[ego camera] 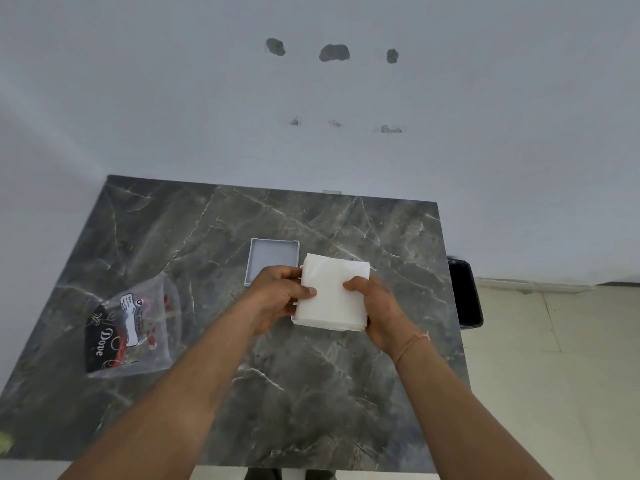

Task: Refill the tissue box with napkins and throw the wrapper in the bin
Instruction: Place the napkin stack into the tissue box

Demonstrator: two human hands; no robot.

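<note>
A white stack of napkins [334, 296] is held above the middle of the dark marble table [194, 230]. My left hand [277, 297] grips its left edge and my right hand [375, 308] grips its right edge, thumbs on top. Just behind my left hand lies a shallow grey square tissue box [272, 258], open and with nothing inside; its near edge is partly hidden by my hand. The clear plastic wrapper [133, 329] with black and red "Dove" print lies flat on the table to the left.
A black bin [465, 292] stands on the floor against the table's right edge. A pale wall rises behind the table. Light floor tiles show at the right.
</note>
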